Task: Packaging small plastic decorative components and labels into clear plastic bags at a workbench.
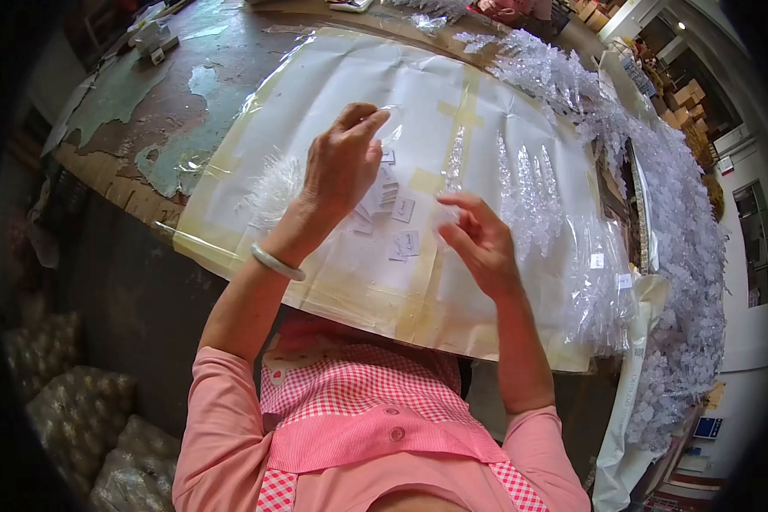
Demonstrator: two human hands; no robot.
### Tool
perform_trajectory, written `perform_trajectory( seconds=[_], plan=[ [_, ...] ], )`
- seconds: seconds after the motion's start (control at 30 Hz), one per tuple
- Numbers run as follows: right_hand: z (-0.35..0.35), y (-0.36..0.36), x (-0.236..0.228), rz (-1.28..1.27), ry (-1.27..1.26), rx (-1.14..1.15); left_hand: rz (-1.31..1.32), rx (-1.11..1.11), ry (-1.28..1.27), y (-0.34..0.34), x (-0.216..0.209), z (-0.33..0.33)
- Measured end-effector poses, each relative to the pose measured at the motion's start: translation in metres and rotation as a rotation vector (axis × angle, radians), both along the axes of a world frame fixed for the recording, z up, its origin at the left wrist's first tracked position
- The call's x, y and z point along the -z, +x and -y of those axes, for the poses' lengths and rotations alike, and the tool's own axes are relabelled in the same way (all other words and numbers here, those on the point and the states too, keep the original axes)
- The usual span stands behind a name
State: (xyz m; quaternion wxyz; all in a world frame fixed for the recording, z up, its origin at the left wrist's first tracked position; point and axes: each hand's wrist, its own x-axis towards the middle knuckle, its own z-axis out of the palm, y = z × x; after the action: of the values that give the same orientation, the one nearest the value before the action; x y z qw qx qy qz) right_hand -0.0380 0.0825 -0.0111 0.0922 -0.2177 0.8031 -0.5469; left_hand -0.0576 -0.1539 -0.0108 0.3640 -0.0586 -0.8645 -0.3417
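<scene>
My left hand [343, 162] is raised over the middle of the table, thumb and fingers pinched on a thin clear strip [391, 128] that looks like plastic. To its right, my right hand [483, 243] has curled fingers around the lower end of a clear plastic icicle spray [455, 162], whose narrow tip points away from me. The fingers partly cover that end. Small printed paper tags [404, 209] lie scattered between my hands. Beside my left wrist rests a bundle of white bristly strands [275, 188]. More clear icicle sprays [529, 200] lie right of my right hand.
White sheeting edged with yellowish tape [363, 72] covers the table. Bagged clear pieces with tags [602, 290] lie at its right edge. Clear sprays [674, 256] are heaped along the right side. Filled sacks [81, 414] stand at lower left. Another person's hand [499, 10] shows at the far side.
</scene>
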Motion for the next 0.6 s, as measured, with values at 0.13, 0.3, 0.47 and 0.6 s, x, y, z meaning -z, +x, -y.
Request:
perform_trajectory(
  seconds=[0.13, 0.3, 0.47, 0.6],
  plan=[
    [-0.046, 0.042, -0.040, 0.136, -0.206, -0.121, 0.048, 0.038, -0.077, -0.016, 0.013, -0.018],
    [-0.070, 0.063, -0.050, 0.016, -0.317, -0.198, 0.085, 0.080, -0.143, -0.031, 0.026, -0.049],
    [-0.071, 0.059, -0.051, -0.063, -0.228, -0.234, 0.059, 0.192, -0.148, -0.025, 0.030, -0.076],
    [-0.068, 0.054, -0.050, 0.110, -0.106, -0.171, 0.072, 0.252, -0.222, -0.008, 0.028, -0.092]
  ],
)
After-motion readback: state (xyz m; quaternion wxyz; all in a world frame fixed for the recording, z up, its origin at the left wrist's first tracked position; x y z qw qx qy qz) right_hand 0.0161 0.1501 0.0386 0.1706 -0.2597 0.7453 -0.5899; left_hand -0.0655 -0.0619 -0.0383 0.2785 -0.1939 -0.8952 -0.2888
